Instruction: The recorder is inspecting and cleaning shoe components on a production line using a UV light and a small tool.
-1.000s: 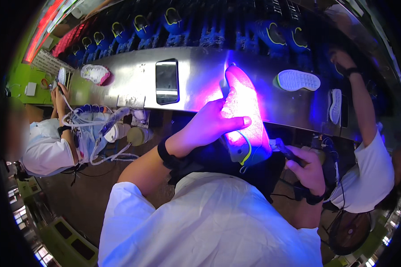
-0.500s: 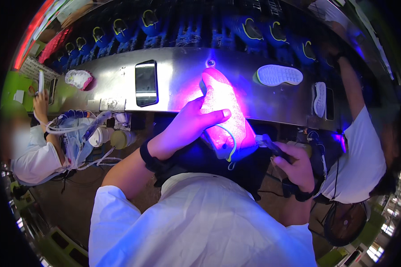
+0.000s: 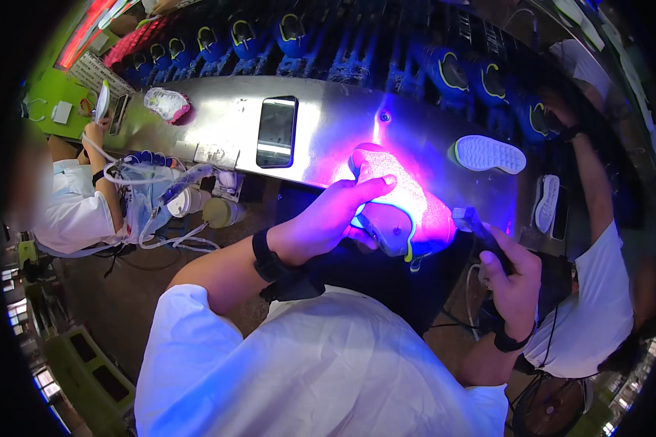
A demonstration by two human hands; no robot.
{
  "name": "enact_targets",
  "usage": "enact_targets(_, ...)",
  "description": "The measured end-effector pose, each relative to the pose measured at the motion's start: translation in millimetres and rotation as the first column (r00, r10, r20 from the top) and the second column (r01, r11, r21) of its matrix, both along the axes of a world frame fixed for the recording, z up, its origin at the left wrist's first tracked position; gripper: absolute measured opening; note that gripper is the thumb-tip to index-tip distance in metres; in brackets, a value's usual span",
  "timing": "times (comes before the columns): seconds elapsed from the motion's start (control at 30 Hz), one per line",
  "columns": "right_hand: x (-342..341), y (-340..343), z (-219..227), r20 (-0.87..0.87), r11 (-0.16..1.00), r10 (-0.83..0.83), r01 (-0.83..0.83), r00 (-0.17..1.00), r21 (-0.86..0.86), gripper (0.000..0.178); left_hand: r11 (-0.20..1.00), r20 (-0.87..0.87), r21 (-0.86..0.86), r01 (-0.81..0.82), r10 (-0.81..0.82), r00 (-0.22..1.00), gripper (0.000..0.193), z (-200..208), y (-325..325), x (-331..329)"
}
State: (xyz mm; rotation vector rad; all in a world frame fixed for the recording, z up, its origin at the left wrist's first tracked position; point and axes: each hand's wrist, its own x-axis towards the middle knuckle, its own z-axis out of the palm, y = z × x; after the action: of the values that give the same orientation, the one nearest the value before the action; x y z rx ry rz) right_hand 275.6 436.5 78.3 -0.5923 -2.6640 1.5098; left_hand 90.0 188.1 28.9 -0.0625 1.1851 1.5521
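A shoe upper (image 3: 428, 216), glowing pink and violet under a bright purple light, is tilted at the near edge of the metal bench. My left hand (image 3: 335, 218) grips it from the left, thumb across its lit surface and fingers beneath. A yellow-green trim runs along the collar opening, which faces me. In my right hand (image 3: 516, 284) is a dark-handled brush (image 3: 481, 234), its pale bristles just right of the shoe upper and apart from it. The fingers wrap the handle, thumb on the near side.
The metal bench (image 3: 222, 98) carries a black phone (image 3: 277, 131), a white sole (image 3: 490, 154), another sole (image 3: 547, 202) and a white-pink shoe piece (image 3: 166, 105). Behind runs a rack (image 3: 357, 58) with several blue shoes. Co-workers sit left (image 3: 80, 211) and right (image 3: 594, 291); cups (image 3: 222, 212) stand below the bench.
The brush has come away from the shoe upper and been raised. My left hand has turned the upper, tipping its toe lower. The whole view has shifted, with the bench things now farther right.
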Motion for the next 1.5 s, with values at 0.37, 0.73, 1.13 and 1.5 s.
enact_targets(0.37, -15.9, -22.8, 8.5, -0.079, 0.994, 0.101, -0.097, 0.992, 0.054, 0.042, 0.971, 0.267, 0.229, -0.064, 0.001, 0.964, 0.045, -11.8, -31.8, -1.1)
enact_targets(0.73, -40.4, -36.4, -7.1, -0.230, 0.981, 0.172, -0.145, 0.958, 0.129, 0.040, 0.936, 0.823, 0.184, -0.299, 0.019, 0.567, 0.054, -13.3, -46.9, 5.5)
enact_targets(1.13, -25.4, -38.6, -52.7, -0.231, 0.995, 0.058, -0.037, 0.971, 0.095, 0.046, 0.852, 0.928, 0.357, -0.382, -0.277, 0.249, 0.063, -28.0, -34.3, 16.4)
enact_targets(1.5, -14.7, -15.2, -91.5, -0.149, 0.988, -0.155, 0.156, 0.977, -0.004, 0.039, 0.923, 0.281, 0.384, 0.011, -0.129, 0.951, 0.055, -36.3, -0.4, -11.4)
